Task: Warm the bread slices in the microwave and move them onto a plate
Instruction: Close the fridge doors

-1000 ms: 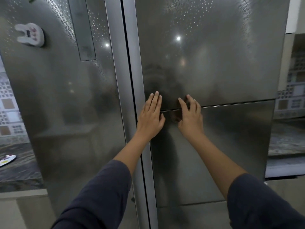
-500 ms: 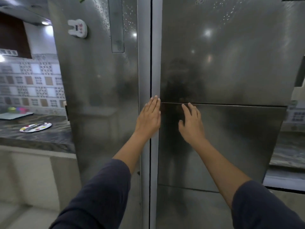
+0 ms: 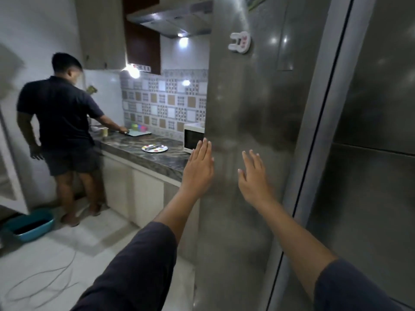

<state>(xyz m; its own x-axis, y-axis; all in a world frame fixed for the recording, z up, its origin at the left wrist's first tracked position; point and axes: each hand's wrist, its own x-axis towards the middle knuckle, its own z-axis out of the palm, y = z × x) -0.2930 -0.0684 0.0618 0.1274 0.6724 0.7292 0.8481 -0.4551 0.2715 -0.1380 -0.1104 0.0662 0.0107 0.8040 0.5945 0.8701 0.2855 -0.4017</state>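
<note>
A big shiny grey metal fridge [image 3: 247, 108] blocks the right and half hides the white box microwave [image 3: 193, 140]. Left of it the pale floor [image 3: 78, 254] is open.

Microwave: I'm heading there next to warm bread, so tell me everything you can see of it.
The microwave is a white box with a dark glass door that looks shut. It stands at the right end of the dark marbled countertop, near the tiled wall, its right part hidden behind the steel fridge. A dotted plate lies on that countertop left of it, apart. No hand touches it; the left hand is raised open in front of its lower corner.
</note>
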